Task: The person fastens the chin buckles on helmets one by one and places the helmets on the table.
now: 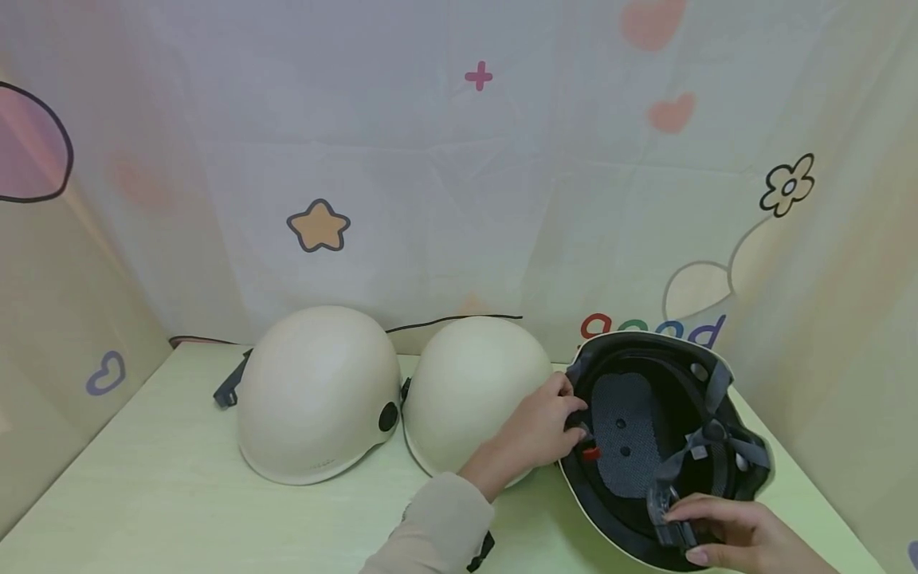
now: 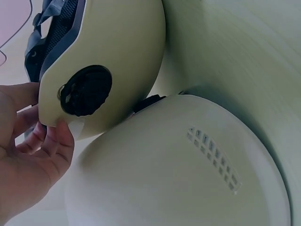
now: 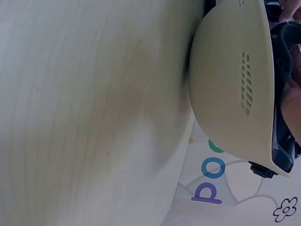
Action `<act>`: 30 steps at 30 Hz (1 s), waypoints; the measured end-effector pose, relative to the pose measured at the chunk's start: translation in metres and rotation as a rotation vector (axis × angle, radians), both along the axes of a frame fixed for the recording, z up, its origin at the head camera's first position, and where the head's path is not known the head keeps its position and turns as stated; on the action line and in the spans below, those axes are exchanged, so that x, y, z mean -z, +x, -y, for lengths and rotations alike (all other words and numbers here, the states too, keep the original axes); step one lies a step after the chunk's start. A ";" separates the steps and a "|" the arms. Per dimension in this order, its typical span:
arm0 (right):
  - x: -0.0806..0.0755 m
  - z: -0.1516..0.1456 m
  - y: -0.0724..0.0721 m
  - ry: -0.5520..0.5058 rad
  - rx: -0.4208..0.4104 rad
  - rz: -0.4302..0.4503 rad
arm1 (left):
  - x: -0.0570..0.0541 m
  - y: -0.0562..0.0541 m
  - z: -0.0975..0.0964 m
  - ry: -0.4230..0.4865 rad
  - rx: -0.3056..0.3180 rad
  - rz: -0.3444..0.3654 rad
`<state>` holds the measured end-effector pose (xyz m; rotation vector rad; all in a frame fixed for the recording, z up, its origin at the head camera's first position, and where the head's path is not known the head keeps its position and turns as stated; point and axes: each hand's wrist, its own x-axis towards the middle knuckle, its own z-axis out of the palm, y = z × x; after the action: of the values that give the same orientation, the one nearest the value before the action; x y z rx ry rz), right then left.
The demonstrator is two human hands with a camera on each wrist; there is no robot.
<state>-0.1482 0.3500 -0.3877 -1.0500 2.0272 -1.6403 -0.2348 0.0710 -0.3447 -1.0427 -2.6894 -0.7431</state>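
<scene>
At the right of the table a cream helmet [image 1: 622,434] lies upside down, its black padded inside facing up. My left hand [image 1: 538,430] grips this helmet's left rim; a small red tab [image 1: 591,454] shows beside the fingers. In the left wrist view the left hand [image 2: 37,150] holds the rim near a round black vent [image 2: 87,90]. With thumb and fingers my right hand [image 1: 746,530] pinches the dark chin strap [image 1: 663,510] at a plastic piece, over the helmet's near side. The right wrist view shows only part of the right hand [image 3: 291,113].
Two more cream helmets, one at left [image 1: 315,399] and one in the middle [image 1: 476,391], stand dome up on the pale table [image 1: 179,494]. The middle one is close beside the upturned helmet. A printed curtain [image 1: 430,199] hangs behind, with a thin black cable [image 1: 452,319] along its foot.
</scene>
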 end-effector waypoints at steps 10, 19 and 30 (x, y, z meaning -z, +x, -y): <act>0.001 -0.002 0.000 -0.002 -0.005 -0.030 | 0.004 -0.006 0.007 0.033 0.099 -0.019; 0.000 -0.002 0.000 -0.008 0.015 0.006 | -0.001 -0.003 0.011 0.053 0.132 0.060; -0.006 -0.001 -0.002 0.157 0.255 -0.110 | -0.005 -0.005 0.016 0.246 0.198 0.126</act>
<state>-0.1497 0.3508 -0.3818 -0.8742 2.4030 -1.5368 -0.2398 0.0546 -0.3398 -1.2452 -2.5318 -1.1777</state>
